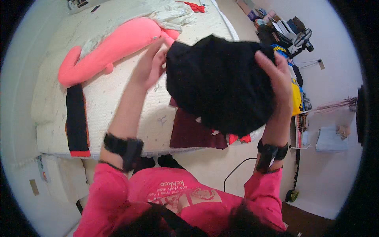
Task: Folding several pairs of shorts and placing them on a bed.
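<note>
A black cloth garment (219, 86) hangs bunched between my two hands, above the bed. My left hand (155, 63) is at its left edge, the fingers partly hidden behind the fabric. Gripping the upper right edge is my right hand (276, 71), its thumb over the cloth. Beneath the garment, a dark maroon cloth (192, 130) lies at the bed's near edge, with a red piece of fabric (244, 138) beside it. A folded black cloth with a red end (77, 121) lies to the left.
A long pink plush toy (118, 49) lies across the white quilted bed (157, 118), near a crumpled pale cloth (174, 13). A small fan (303, 38) and piled belongings (278, 29) stand along the right wall. A black cable (229, 174) runs below the bed's edge.
</note>
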`<action>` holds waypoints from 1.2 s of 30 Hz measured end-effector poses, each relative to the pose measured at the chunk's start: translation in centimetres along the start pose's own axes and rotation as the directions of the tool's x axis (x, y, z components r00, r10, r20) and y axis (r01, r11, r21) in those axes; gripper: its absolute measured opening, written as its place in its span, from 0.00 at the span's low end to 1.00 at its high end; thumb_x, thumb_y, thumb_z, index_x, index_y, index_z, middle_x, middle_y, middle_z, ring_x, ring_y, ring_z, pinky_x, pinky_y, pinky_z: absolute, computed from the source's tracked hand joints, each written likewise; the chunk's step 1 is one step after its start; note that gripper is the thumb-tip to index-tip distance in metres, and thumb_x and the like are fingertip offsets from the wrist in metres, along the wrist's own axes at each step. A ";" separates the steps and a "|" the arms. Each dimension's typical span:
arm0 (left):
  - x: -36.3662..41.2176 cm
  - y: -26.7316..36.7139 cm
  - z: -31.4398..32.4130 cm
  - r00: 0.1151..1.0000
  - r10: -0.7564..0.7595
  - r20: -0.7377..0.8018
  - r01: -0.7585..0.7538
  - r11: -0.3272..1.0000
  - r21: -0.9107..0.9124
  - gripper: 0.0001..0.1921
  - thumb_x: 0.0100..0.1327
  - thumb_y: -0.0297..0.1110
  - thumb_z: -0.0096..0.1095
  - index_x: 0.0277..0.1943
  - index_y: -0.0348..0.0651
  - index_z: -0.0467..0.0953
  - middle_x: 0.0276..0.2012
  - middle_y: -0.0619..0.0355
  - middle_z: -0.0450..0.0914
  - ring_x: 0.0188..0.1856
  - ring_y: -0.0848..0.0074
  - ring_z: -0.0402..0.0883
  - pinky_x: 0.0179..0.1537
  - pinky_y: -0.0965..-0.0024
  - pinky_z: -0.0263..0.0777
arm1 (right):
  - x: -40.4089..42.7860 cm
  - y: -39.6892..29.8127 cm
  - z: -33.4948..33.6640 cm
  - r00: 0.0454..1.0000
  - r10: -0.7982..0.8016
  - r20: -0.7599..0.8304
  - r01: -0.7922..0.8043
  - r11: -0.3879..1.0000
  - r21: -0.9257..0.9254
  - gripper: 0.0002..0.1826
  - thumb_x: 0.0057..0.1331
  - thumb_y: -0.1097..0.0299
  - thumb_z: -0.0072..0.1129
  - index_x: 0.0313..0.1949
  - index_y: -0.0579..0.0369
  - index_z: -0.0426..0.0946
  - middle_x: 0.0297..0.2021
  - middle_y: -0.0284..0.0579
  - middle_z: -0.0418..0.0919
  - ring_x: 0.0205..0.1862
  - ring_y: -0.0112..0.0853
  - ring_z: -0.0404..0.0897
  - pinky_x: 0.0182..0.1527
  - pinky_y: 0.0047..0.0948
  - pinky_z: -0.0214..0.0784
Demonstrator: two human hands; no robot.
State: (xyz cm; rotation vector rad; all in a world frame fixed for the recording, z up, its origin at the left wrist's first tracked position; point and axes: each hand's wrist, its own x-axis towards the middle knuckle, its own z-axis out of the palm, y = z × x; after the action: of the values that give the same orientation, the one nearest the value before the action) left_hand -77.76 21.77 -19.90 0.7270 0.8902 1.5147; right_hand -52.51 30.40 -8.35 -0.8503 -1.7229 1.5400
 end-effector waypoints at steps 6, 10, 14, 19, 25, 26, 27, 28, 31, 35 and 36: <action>-2.6 7.7 0.3 0.836 0.531 0.142 -0.542 0.839 0.054 0.22 0.66 0.33 0.43 0.62 0.37 0.57 0.53 0.52 0.69 0.57 0.70 0.67 0.58 0.68 0.60 | 2.3 -7.4 5.4 0.921 -0.354 -0.160 0.361 0.933 0.010 0.21 0.63 0.55 0.49 0.44 0.61 0.72 0.37 0.46 0.77 0.43 0.30 0.76 0.46 0.26 0.66; -5.9 5.8 -9.5 0.785 0.619 0.024 -0.348 0.410 0.843 0.24 0.64 0.36 0.47 0.61 0.36 0.58 0.52 0.54 0.69 0.56 0.70 0.66 0.58 0.66 0.60 | 0.4 -7.0 5.4 0.886 -0.426 -0.181 0.459 0.860 0.221 0.23 0.62 0.52 0.47 0.45 0.61 0.72 0.38 0.48 0.77 0.44 0.33 0.75 0.48 0.30 0.66; -6.2 -7.4 -20.3 0.868 0.463 0.181 -0.378 0.378 0.845 0.27 0.61 0.41 0.51 0.63 0.47 0.58 0.57 0.53 0.65 0.56 0.66 0.65 0.59 0.61 0.56 | -3.6 -2.5 5.2 0.952 -0.262 -0.155 0.304 0.797 0.521 0.26 0.62 0.48 0.44 0.46 0.61 0.72 0.39 0.49 0.76 0.45 0.37 0.74 0.49 0.34 0.65; -1.0 -5.5 -8.6 0.946 0.311 -0.096 -0.292 0.940 0.175 0.30 0.59 0.36 0.55 0.63 0.43 0.57 0.57 0.50 0.65 0.58 0.63 0.65 0.57 0.63 0.60 | 2.6 1.3 6.4 0.987 -0.057 -0.152 0.153 0.632 0.759 0.30 0.62 0.44 0.41 0.46 0.61 0.71 0.41 0.51 0.76 0.47 0.41 0.73 0.50 0.38 0.64; -8.1 5.5 -11.2 0.880 0.461 -0.117 -0.470 0.807 -0.358 0.31 0.57 0.35 0.57 0.63 0.41 0.57 0.57 0.49 0.64 0.58 0.64 0.65 0.57 0.63 0.61 | 14.5 -6.8 11.6 0.992 -0.114 0.054 -0.028 0.222 0.975 0.34 0.61 0.39 0.37 0.47 0.62 0.71 0.42 0.54 0.75 0.48 0.46 0.72 0.52 0.44 0.63; -10.8 7.3 -13.6 0.862 0.488 -0.137 -0.505 0.798 -0.330 0.31 0.57 0.35 0.57 0.63 0.41 0.57 0.57 0.49 0.64 0.58 0.64 0.65 0.57 0.63 0.61 | 15.8 -7.0 13.1 0.988 -0.107 0.114 -0.097 0.152 0.984 0.35 0.61 0.38 0.37 0.47 0.62 0.71 0.42 0.54 0.75 0.49 0.47 0.72 0.52 0.45 0.62; -13.6 8.9 -14.9 0.857 0.501 -0.121 -0.513 0.808 -0.288 0.31 0.57 0.34 0.57 0.63 0.40 0.56 0.57 0.49 0.64 0.58 0.64 0.65 0.57 0.63 0.61 | 16.3 -7.6 13.2 0.985 -0.088 0.150 -0.145 0.067 0.987 0.36 0.61 0.38 0.36 0.47 0.62 0.71 0.43 0.55 0.75 0.49 0.48 0.72 0.53 0.46 0.62; -16.0 11.6 -16.0 0.884 0.415 -0.215 -0.421 0.907 0.020 0.30 0.55 0.31 0.57 0.61 0.37 0.58 0.55 0.49 0.67 0.56 0.66 0.68 0.56 0.65 0.63 | 16.3 -6.4 13.9 0.976 -0.054 0.213 -0.211 0.027 0.977 0.37 0.61 0.37 0.36 0.48 0.62 0.70 0.43 0.55 0.75 0.49 0.49 0.71 0.53 0.47 0.62; -25.1 13.9 -13.2 0.850 0.417 -0.322 -0.429 0.903 0.037 0.25 0.54 0.28 0.53 0.57 0.37 0.63 0.48 0.52 0.73 0.47 0.69 0.74 0.48 0.68 0.71 | 13.3 1.3 17.5 0.910 0.036 0.414 -0.412 0.208 0.887 0.40 0.61 0.34 0.33 0.52 0.62 0.65 0.46 0.58 0.72 0.52 0.51 0.69 0.55 0.52 0.59; -30.2 14.6 -14.0 0.825 0.260 -0.502 -0.346 0.935 -0.083 0.22 0.54 0.29 0.51 0.54 0.37 0.66 0.42 0.53 0.77 0.40 0.68 0.78 0.41 0.66 0.74 | 5.0 11.1 25.3 0.754 0.176 0.633 -0.617 0.519 0.591 0.44 0.61 0.33 0.30 0.62 0.60 0.49 0.55 0.60 0.62 0.56 0.52 0.65 0.56 0.57 0.56; -30.6 14.7 -13.6 0.808 0.248 -0.534 -0.338 0.938 -0.075 0.21 0.55 0.30 0.50 0.53 0.36 0.67 0.41 0.52 0.77 0.40 0.67 0.78 0.41 0.66 0.74 | 2.0 9.8 27.7 0.710 0.264 0.652 -0.688 0.456 0.564 0.44 0.61 0.33 0.30 0.62 0.60 0.48 0.56 0.59 0.61 0.55 0.54 0.66 0.55 0.57 0.57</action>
State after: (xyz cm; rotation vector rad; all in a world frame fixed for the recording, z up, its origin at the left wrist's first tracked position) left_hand -92.88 -10.90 -13.13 0.3358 1.0620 2.0980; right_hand -76.09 17.46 -20.27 -0.5081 -0.8109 2.8244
